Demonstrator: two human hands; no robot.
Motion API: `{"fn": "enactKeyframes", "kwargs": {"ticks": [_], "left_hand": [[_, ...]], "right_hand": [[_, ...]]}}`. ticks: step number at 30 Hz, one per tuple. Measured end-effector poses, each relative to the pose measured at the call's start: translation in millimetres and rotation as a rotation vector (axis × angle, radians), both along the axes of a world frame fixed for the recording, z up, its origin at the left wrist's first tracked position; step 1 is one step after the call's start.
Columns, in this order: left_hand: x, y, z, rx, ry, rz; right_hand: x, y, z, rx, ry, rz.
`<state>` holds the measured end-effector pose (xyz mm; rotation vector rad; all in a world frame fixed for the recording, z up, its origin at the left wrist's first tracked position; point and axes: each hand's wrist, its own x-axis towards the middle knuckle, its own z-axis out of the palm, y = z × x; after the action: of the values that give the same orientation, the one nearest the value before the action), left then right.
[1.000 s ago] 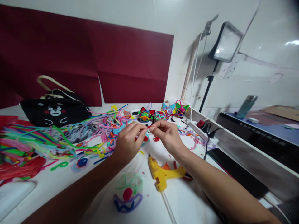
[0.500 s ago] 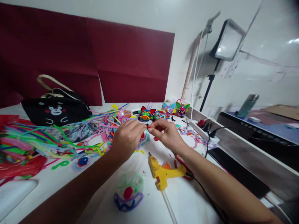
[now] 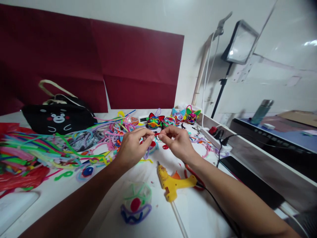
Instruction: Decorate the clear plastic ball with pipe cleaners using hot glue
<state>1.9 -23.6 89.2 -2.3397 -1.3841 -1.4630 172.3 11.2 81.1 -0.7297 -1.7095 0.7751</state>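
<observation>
My left hand (image 3: 135,145) and my right hand (image 3: 176,140) meet fingertip to fingertip over the middle of the table. Between them is a short piece of red pipe cleaner (image 3: 157,134), pinched from both sides. Just beneath the fingers lies a coil of pipe cleaners with a red centre (image 3: 152,144), partly hidden by my left hand. A yellow hot glue gun (image 3: 170,182) rests below my right hand, a clear glue stick (image 3: 179,219) poking from its back. Nearer to me sits a clear ball (image 3: 136,201) trimmed with green, purple and blue pipe cleaners and a red disc.
Loose pipe cleaners (image 3: 32,148) heap up on the left beside a black bag (image 3: 58,117). Several finished colourful ornaments (image 3: 155,121) stand at the back. To the right are orange-handled pliers (image 3: 194,173), a power strip (image 3: 223,145) with cords, and a black phone (image 3: 250,181).
My left hand has turned slightly, its fingers now showing more from the side. A longer bit of the red pipe cleaner shows between my fingertips. Other things stay put.
</observation>
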Motion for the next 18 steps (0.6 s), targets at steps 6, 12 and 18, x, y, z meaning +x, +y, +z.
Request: {"fn": "enactKeyframes", "kwargs": {"ticks": [6, 12, 18], "left_hand": [[8.8, -3.2, -5.2, 0.062, -0.065, 0.009], [9.3, -3.5, -5.8, 0.144, -0.011, 0.032], [-1.3, 1.2, -3.5, 0.164, 0.109, 0.051]], "right_hand": [[-8.7, -7.9, -0.3, -0.295, 0.300, 0.095], [-13.0, -10.9, -2.7, -0.396, 0.451, 0.174], [-5.7, 0.4, -0.3, -0.345, 0.209, 0.196]]}}
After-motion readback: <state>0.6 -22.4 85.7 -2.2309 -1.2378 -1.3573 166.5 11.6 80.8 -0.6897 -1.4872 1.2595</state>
